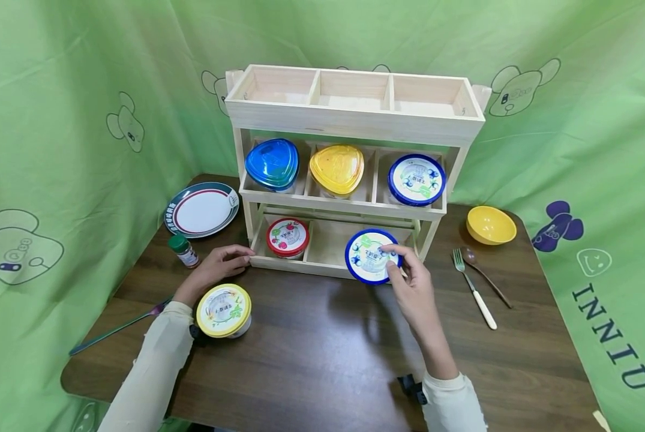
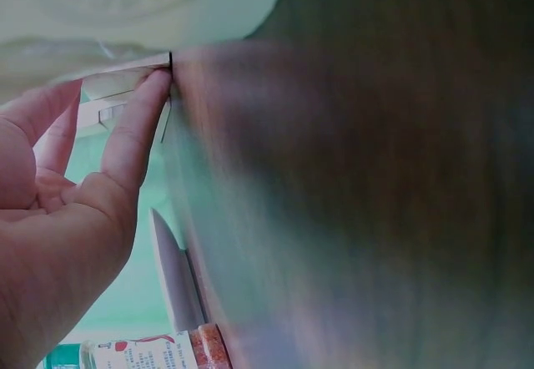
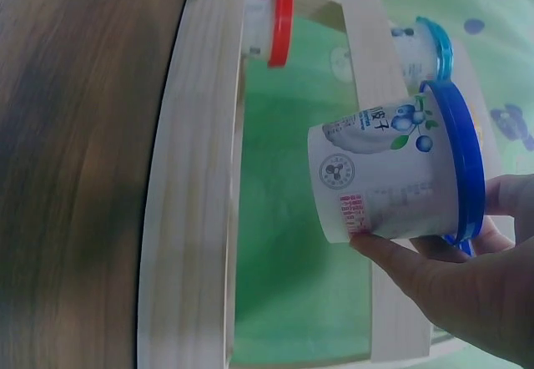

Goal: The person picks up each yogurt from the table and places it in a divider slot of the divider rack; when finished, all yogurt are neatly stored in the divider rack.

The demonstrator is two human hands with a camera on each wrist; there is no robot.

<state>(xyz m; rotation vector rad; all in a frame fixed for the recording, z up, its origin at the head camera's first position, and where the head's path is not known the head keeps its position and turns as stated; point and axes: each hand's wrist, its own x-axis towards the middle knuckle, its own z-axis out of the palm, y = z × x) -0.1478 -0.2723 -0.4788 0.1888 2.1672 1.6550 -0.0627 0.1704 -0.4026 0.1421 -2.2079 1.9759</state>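
Observation:
My right hand [image 1: 415, 287] grips a white tub with a blue lid [image 1: 371, 257] and blueberry print, by its side. In the right wrist view this tub [image 3: 392, 164] is held above the rack's bottom compartment, apart from it. The left hand [image 1: 222, 265] pinches the bottom left front corner of the wooden rack [image 1: 354, 123]; in the left wrist view its fingertips meet that corner. A red-lidded tub [image 1: 288, 236] sits in the bottom left compartment. On the middle tier are a blue-lidded container [image 1: 272, 164], a yellow-lidded container [image 1: 337, 169] and another blue-lidded tub [image 1: 416, 179].
A yellow-lidded tub [image 1: 225, 309] stands beside my left forearm. Left of the rack are a plate [image 1: 203, 208], a green-capped jar [image 1: 183, 249] and a long utensil [image 1: 118, 327]. To the right lie a yellow bowl [image 1: 491, 225], a fork [image 1: 474, 291] and a brown spoon [image 1: 486, 277].

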